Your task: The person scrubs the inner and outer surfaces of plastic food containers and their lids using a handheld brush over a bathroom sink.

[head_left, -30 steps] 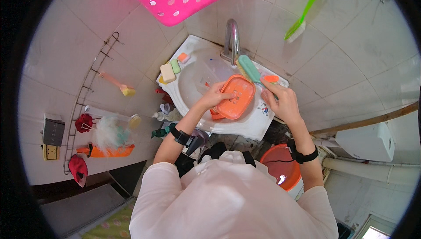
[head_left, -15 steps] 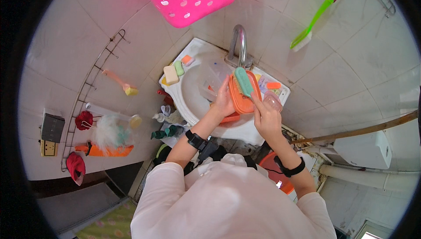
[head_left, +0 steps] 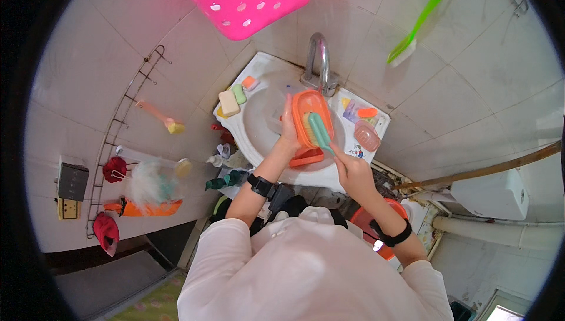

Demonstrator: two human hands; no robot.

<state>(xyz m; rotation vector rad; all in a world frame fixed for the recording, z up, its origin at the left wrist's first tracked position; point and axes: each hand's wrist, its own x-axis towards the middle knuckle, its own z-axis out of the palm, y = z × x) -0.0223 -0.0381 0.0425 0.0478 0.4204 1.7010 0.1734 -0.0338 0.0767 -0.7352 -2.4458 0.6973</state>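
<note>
Over the white sink [head_left: 255,122], my left hand [head_left: 289,128] grips an orange plastic soap dish [head_left: 306,98] by its left side, tilted so its inside faces me. My right hand [head_left: 353,170] is closed around the handle of a teal scrubbing brush [head_left: 318,128]. The brush's pale bristles touch the inside of the dish. Below the dish, a second orange plastic piece [head_left: 307,157] rests at the sink's near edge. Partly hidden behind my left hand, a clear plastic container [head_left: 273,100] sits in the basin.
A chrome faucet [head_left: 318,56] arches over the basin. Soap bars [head_left: 229,102] lie on the left rim; a pink clear soap box [head_left: 367,137] and an orange piece [head_left: 368,112] are on the right. A pink basket [head_left: 247,3] hangs above. An orange bucket [head_left: 385,209] stands below right.
The brush has moved down and inside the dish, and my right hand has shifted down with it. The soap dish is turned more upright and slightly to the left.
</note>
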